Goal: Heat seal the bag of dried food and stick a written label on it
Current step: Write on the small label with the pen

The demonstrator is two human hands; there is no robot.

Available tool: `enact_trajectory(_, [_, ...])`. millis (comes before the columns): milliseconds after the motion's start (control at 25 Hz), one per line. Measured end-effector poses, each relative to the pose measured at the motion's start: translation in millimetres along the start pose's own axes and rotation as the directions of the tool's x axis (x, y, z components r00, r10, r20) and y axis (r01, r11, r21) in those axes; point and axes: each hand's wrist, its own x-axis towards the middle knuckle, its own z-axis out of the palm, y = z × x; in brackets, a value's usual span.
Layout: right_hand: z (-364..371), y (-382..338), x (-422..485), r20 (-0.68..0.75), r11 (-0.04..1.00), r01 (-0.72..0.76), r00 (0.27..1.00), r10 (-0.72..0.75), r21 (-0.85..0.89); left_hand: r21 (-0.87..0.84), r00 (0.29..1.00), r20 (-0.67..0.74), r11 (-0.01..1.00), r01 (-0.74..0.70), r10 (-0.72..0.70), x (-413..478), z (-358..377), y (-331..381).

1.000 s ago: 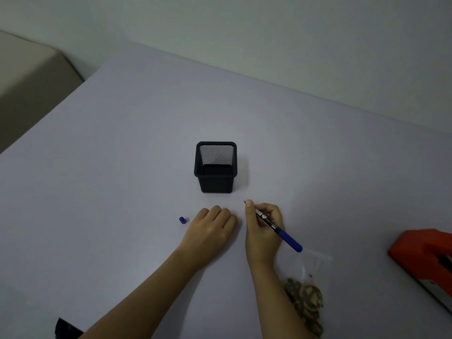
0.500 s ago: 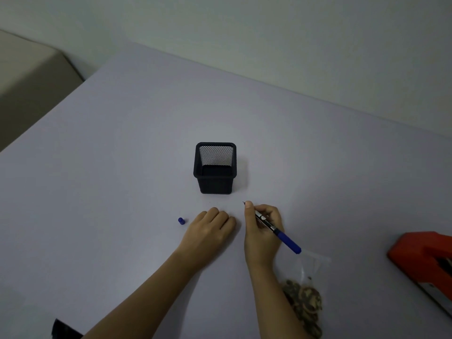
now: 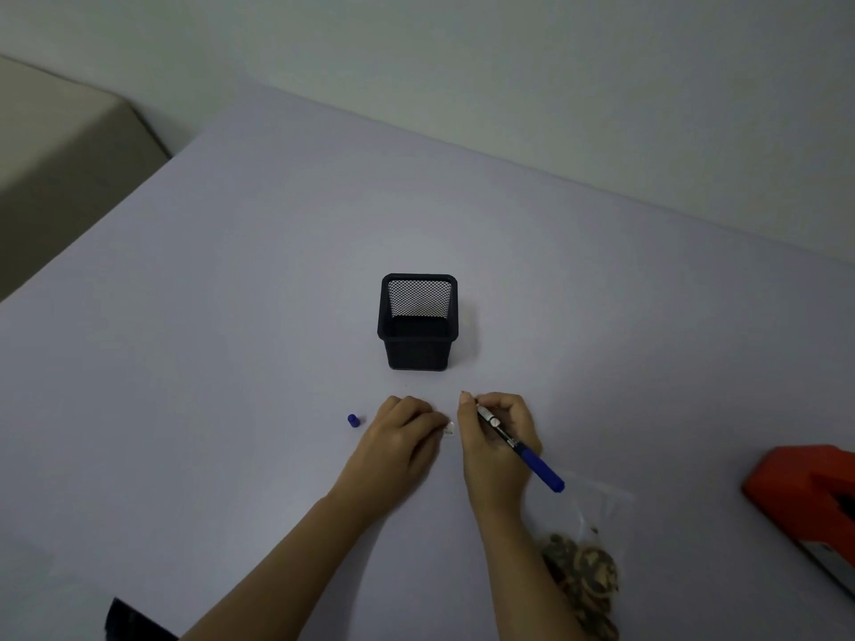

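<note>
My right hand grips a blue pen, its blue end pointing back to the right. My left hand lies curled on the table just left of it, fingertips on a small white label that shows between the two hands. The pen's blue cap lies loose to the left of my left hand. A clear bag of dried food lies near my right forearm, its open top toward the right. The orange heat sealer sits at the right edge.
A black mesh pen holder stands just beyond my hands. The pale table runs to a wall behind. A dark object pokes in at the bottom left; a beige surface lies off the table's left.
My left hand has curled and drawn slightly back, uncovering the small white label between the hands. The right hand with the pen has hardly moved.
</note>
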Motion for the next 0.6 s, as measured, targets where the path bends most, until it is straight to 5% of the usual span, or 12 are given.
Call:
enact_trajectory(200, [3.8, 6.4, -6.0, 0.085, 0.987, 0.111, 0.991, -0.101, -0.116, -0.048, 1.0, 0.006, 0.999, 0.024, -0.023, -1.0, -0.8, 0.5])
enact_trajectory(400, [3.8, 7.3, -4.7, 0.152, 0.968, 0.168, 0.978, -0.141, -0.183, -0.17, 0.968, 0.002, 0.954, 0.247, -0.251, -4.6, -3.9, 5.1])
enact_trajectory(600, [5.6, 8.8, -5.5, 0.237, 0.954, 0.2, 0.96, -0.146, -0.223, -0.169, 0.971, -0.007, 0.958, 0.233, -0.238, -6.5, -4.9, 4.5])
